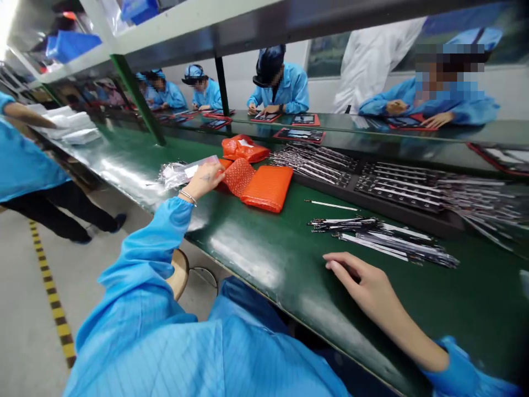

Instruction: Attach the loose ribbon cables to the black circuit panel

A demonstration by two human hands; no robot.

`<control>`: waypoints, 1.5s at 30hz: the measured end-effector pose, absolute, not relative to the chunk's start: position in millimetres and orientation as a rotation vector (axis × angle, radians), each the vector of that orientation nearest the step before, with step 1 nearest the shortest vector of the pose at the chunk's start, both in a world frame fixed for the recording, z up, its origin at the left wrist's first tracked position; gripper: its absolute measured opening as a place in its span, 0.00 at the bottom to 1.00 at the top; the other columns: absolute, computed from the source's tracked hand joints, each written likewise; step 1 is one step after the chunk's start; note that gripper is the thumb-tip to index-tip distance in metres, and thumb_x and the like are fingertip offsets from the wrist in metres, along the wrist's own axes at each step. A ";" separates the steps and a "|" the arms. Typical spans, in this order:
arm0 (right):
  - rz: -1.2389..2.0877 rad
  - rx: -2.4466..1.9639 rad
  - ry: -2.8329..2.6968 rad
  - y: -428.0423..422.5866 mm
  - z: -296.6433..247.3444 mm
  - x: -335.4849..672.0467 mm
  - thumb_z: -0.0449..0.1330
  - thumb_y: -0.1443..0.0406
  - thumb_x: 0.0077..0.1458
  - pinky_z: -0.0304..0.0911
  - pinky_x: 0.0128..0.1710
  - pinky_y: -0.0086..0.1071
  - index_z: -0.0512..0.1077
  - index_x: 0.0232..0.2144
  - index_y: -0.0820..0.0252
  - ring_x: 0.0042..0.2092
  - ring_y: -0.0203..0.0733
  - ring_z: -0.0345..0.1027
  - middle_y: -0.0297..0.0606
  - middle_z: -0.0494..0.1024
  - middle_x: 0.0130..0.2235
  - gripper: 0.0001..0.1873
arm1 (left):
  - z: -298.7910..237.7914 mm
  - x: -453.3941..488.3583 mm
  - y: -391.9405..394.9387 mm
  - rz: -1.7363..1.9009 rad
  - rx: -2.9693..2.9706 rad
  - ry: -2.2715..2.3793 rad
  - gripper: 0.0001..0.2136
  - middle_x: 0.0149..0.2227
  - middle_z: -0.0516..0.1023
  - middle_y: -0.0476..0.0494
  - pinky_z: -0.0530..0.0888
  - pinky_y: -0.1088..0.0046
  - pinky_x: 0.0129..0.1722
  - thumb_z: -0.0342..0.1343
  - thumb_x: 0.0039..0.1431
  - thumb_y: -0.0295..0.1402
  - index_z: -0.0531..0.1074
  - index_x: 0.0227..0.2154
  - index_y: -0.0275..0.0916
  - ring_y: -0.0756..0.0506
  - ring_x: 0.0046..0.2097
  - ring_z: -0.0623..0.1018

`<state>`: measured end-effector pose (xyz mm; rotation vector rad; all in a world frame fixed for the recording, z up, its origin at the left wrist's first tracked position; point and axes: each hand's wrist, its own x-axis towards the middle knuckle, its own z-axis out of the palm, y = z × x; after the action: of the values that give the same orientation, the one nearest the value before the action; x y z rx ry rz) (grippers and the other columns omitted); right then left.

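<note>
My left hand (202,182) grips the edge of a clear plastic bag (198,169), and a crumpled silvery film (173,175) trails from the bag. Just past my fingers lies an orange bubble pouch (266,188), its bubble-textured flap (239,176) folded back. Another orange pouch (243,149) sits behind it. My right hand (363,275) rests on the green bench mat (256,248) with its fingers loosely curled, holding nothing. It lies just in front of a loose pile of black and white flat strips (384,241). A single white strip (330,205) lies beyond that pile.
A dark tray (397,190) holds rows of similar strips along the far side of the mat. Across the bench, several people in blue smocks work over red-edged trays. Blue bins sit on a shelf above. A stool and taped floor lie below left.
</note>
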<state>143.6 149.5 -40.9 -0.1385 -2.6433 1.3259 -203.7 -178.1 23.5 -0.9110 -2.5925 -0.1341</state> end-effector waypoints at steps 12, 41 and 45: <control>2.557 -0.534 -1.693 75.9 -6.2 4.1 0.57 0.62 0.61 0.71 0.41 0.30 0.63 0.45 0.59 0.41 0.35 0.74 0.45 0.71 0.54 0.11 | -2.6 -131.6 -109.3 -0.644 -1.255 -2.791 0.30 0.65 0.59 0.32 0.53 0.59 0.66 0.44 0.68 0.46 0.57 0.65 0.29 0.38 0.66 0.60; 1.350 0.187 -2.505 53.0 -38.2 -68.8 0.61 0.60 0.56 0.35 0.69 0.53 0.78 0.40 0.58 0.67 0.51 0.47 0.43 0.64 0.61 0.12 | -15.8 -131.8 -139.6 -1.612 -0.537 -2.537 0.36 0.70 0.40 0.30 0.67 0.56 0.61 0.49 0.64 0.33 0.35 0.68 0.37 0.38 0.68 0.55; 1.655 -0.076 -2.230 44.6 -32.6 -77.2 0.61 0.65 0.52 0.46 0.68 0.46 0.70 0.49 0.61 0.67 0.46 0.47 0.45 0.54 0.66 0.21 | -26.3 -136.5 -144.0 -0.454 -0.929 -2.666 0.31 0.67 0.51 0.33 0.61 0.50 0.61 0.50 0.65 0.43 0.51 0.68 0.41 0.32 0.65 0.57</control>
<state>-77.2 44.6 -32.6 -0.0764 -2.2296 1.6550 -136.5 -144.0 -26.3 -0.9288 -2.6657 -0.4543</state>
